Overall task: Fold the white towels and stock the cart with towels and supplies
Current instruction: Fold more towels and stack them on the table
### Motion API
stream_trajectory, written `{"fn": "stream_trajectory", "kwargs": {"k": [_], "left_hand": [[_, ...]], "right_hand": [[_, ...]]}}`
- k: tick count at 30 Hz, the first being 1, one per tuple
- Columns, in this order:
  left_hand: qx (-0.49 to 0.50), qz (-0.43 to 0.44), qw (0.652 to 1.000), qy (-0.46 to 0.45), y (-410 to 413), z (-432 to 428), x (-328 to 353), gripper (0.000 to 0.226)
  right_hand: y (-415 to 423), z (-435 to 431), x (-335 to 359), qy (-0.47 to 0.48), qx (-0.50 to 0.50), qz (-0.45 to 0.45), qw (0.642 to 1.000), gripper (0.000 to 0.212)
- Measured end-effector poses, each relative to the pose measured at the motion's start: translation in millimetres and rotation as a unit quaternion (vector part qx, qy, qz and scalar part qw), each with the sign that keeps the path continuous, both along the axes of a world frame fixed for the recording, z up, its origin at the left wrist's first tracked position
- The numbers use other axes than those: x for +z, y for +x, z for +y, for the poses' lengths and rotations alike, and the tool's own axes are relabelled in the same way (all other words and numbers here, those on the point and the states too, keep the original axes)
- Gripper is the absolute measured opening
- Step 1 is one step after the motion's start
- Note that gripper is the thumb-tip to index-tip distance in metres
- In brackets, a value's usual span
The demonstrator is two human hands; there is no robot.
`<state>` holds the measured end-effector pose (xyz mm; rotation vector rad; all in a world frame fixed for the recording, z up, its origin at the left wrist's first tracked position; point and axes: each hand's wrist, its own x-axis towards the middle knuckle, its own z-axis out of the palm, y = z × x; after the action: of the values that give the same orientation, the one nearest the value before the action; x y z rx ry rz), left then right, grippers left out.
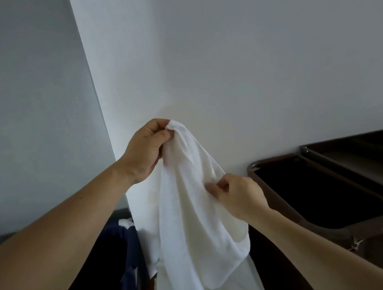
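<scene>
Up by the white wall (246, 52): the white towel (194, 212) hangs in the air between both hands. It is bunched at the top and loose at the bottom. It is not folded yet and not on the cart.
Drop risk: the left hand (144, 148) holds only a small bunch at the very top. If that hold gets weak, I think the whole towel could slide down and fall.
Crooked risk: the right hand (239, 195) has just a little bit of cloth. It may not be the real edge. Then the towel could open up lopsided and the fold would come out lumpy.
Snag risk: the low part of the towel hangs close to the dark blue cloth (126, 248) on the left and near the brown cart frame (328, 226) on the right. A big shake could catch it on one of them.
Left hand pose: it is the higher hand. Its arm reaches up and forward from the lower left. Its fingers are curled and its thumb presses the top of the towel tight.
Right hand pose: it is lower, at the right side of the towel. Its arm comes in from the lower right. Its thumb and first fingers pinch a fold of the towel.
Cart spot: it stands to the right, against the wall, well below the left hand.
</scene>
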<state>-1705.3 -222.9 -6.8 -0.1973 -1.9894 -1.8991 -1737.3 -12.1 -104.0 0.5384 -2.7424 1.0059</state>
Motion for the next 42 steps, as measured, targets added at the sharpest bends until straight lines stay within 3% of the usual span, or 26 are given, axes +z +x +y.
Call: {"fn": "stream_trajectory", "kwargs": {"k": [2, 6, 10, 13, 17, 20, 22, 27, 30, 36, 38, 42], "left_hand": [[-0.01, 0.003, 1.0, -0.007, -0.4, 5.2, -4.2, 0.022], [0.002, 0.006, 1.0, -0.018, 2.3, -0.2, -8.2, 0.021], [0.056, 0.015, 0.998, -0.017, 5.4, -23.1, -9.6, 0.019], [0.088, 0.015, 0.996, -0.021, 6.4, -40.7, -14.9, 0.018], [0.12, 0.007, 0.992, -0.048, -0.4, -45.8, -28.2, 0.016], [0.159, 0.021, 0.986, -0.048, -6.1, -48.3, -31.9, 0.016], [0.174, 0.028, 0.983, -0.045, -8.8, -50.0, -31.4, 0.016], [0.179, 0.034, 0.983, -0.003, -15.6, -43.2, -24.6, 0.019], [0.15, 0.034, 0.988, 0.009, -17.2, -37.1, -20.5, 0.019], [0.115, 0.03, 0.993, -0.005, -15.3, -25.3, -20.1, 0.02], [0.119, 0.029, 0.992, 0.012, -13.3, -25.3, -18.0, 0.02], [0.123, 0.028, 0.992, 0.023, -9.0, -31.1, -14.2, 0.021]], "right_hand": [[-3.3, -13.1, 8.3, 0.036, -0.037, -0.018, 0.999, 0.041], [-23.2, -17.0, 8.7, 0.078, -0.079, -0.066, 0.992, 0.026], [-49.8, 15.6, 9.6, 0.113, -0.159, -0.048, 0.98, 0.024], [-64.4, 49.4, 8.6, 0.124, -0.194, -0.075, 0.97, 0.011], [-67.4, 59.4, -6.2, 0.119, -0.153, -0.129, 0.973, 0.007], [-69.0, 61.8, -14.8, -0.046, -0.118, -0.205, 0.971, 0.009], [-66.7, 66.3, -19.1, -0.1, -0.087, -0.216, 0.967, 0.015], [-58.5, 69.1, -32.5, 0.001, -0.039, -0.09, 0.995, 0.023], [-47.8, 63.6, -43.0, 0.023, -0.015, -0.071, 0.997, 0.017], [-37.8, 40.3, -49.3, -0.2, 0.02, -0.148, 0.968, 0.02], [-37.7, 41.9, -54.5, -0.169, 0.026, -0.176, 0.969, 0.017], [-39.2, 46.4, -70.1, -0.013, 0.045, -0.174, 0.984, 0.01]]}}
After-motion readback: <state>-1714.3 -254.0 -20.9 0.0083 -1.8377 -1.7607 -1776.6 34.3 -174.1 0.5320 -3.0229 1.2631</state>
